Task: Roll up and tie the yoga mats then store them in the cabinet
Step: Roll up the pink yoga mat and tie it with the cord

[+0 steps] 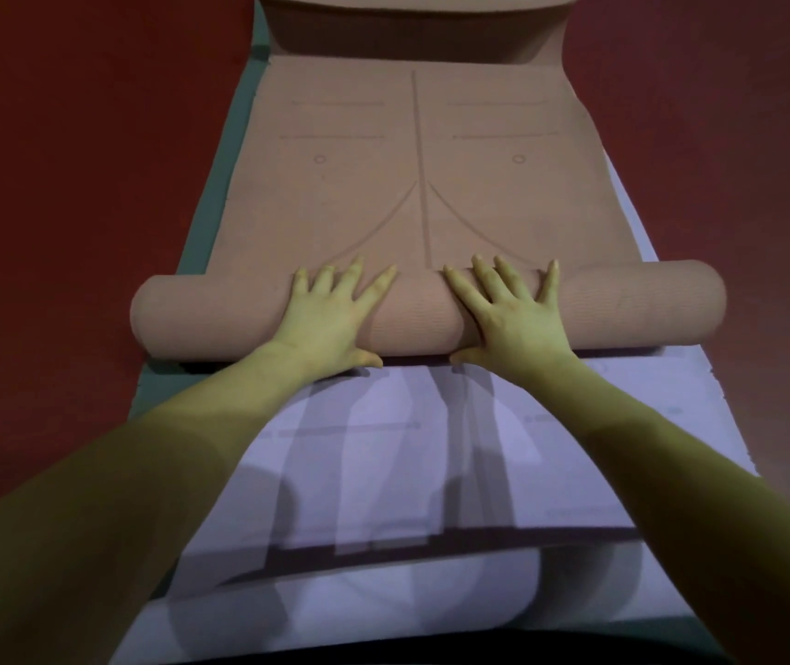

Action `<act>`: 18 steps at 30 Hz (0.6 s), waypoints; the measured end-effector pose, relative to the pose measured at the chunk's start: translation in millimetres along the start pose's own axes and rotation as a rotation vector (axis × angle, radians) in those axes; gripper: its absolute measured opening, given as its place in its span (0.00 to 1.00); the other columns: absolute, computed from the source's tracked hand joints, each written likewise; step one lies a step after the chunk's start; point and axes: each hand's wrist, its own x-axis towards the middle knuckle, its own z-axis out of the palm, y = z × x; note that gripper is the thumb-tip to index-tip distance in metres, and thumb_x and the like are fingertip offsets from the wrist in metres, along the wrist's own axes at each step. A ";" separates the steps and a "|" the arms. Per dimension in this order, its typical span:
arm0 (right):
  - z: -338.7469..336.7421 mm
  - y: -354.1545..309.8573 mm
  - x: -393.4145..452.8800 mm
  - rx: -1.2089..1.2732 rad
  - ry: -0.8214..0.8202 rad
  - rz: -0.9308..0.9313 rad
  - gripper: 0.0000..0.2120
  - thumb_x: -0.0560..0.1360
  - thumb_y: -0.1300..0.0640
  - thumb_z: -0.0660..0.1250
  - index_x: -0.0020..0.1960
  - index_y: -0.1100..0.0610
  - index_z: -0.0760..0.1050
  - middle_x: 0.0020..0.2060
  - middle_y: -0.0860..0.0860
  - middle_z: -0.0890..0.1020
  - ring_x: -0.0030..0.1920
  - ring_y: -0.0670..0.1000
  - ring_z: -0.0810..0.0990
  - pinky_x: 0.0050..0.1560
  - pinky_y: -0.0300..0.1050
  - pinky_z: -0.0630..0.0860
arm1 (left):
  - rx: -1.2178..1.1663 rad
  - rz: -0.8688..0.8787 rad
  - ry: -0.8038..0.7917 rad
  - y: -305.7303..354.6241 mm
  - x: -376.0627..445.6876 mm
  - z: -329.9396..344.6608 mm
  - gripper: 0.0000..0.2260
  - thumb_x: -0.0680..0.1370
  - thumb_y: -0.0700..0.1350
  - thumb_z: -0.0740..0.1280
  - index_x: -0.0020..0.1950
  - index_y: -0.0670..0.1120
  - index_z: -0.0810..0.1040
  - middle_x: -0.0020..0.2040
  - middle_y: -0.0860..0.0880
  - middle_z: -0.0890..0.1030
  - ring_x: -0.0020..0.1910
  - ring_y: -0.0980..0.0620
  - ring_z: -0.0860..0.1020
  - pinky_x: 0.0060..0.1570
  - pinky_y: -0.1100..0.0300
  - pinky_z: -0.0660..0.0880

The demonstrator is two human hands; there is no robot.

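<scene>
A: Fingers of left hand (330,314)?
B: Spread wide, straight, pressing flat on the rolled part of the tan yoga mat (431,184).
A: Right hand (508,314)?
B: Same, splayed on the roll. The mat lies over a lilac mat (431,448) on the red floor (71,160).

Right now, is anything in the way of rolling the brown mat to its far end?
Nothing visible. Both hands, left hand and right hand, press the roll, and the flat brown mat ahead lies bare up to its curled far end.
</scene>
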 end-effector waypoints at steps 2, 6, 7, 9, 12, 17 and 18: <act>4.6 -1.9 -2.3 -0.022 0.090 -0.021 0.51 0.53 0.41 0.81 0.72 0.52 0.67 0.66 0.60 0.73 0.65 0.61 0.72 0.59 0.79 0.57 | -0.011 0.006 0.010 2.1 -1.5 -1.8 0.47 0.69 0.67 0.66 0.78 0.55 0.42 0.75 0.44 0.57 0.71 0.41 0.60 0.68 0.42 0.57; 6.1 -1.7 -11.1 -0.026 0.219 -0.063 0.48 0.49 0.44 0.83 0.66 0.56 0.74 0.56 0.60 0.79 0.54 0.62 0.79 0.57 0.73 0.68 | -0.020 0.014 0.038 7.7 -11.9 -4.9 0.44 0.70 0.65 0.67 0.78 0.55 0.47 0.73 0.45 0.62 0.68 0.41 0.64 0.66 0.43 0.58; 6.2 -1.0 -15.5 -0.020 0.241 -0.079 0.48 0.49 0.43 0.82 0.66 0.57 0.74 0.56 0.60 0.79 0.53 0.62 0.79 0.57 0.71 0.69 | -0.023 0.024 0.043 9.7 -16.5 -4.6 0.44 0.69 0.65 0.68 0.78 0.55 0.49 0.72 0.44 0.64 0.66 0.40 0.66 0.65 0.43 0.59; 5.9 -0.8 -28.3 -0.005 0.252 -0.103 0.48 0.50 0.42 0.82 0.66 0.57 0.74 0.55 0.59 0.80 0.52 0.62 0.79 0.57 0.66 0.71 | -0.019 0.063 0.106 14.0 -28.2 -1.1 0.45 0.64 0.64 0.73 0.76 0.53 0.60 0.66 0.42 0.72 0.58 0.38 0.73 0.59 0.41 0.66; 5.1 -4.8 -49.2 0.025 0.247 -0.115 0.48 0.49 0.42 0.81 0.66 0.57 0.74 0.55 0.59 0.80 0.51 0.62 0.79 0.56 0.60 0.73 | -0.055 0.099 0.246 19.8 -45.6 8.4 0.45 0.53 0.62 0.79 0.68 0.48 0.74 0.54 0.40 0.80 0.44 0.38 0.79 0.47 0.40 0.74; -5.7 -6.5 -73.2 0.074 0.175 -0.148 0.48 0.49 0.40 0.81 0.65 0.56 0.74 0.53 0.57 0.80 0.49 0.60 0.80 0.51 0.55 0.75 | -0.061 0.165 0.247 27.6 -68.3 5.4 0.45 0.52 0.65 0.78 0.66 0.48 0.76 0.50 0.41 0.81 0.40 0.39 0.79 0.42 0.44 0.76; -9.0 -6.7 -78.4 0.088 0.161 -0.154 0.47 0.49 0.40 0.81 0.64 0.56 0.75 0.52 0.56 0.81 0.48 0.60 0.80 0.50 0.54 0.76 | -0.064 0.181 0.250 29.6 -73.0 3.8 0.45 0.52 0.66 0.78 0.66 0.48 0.76 0.49 0.41 0.82 0.39 0.40 0.79 0.41 0.45 0.76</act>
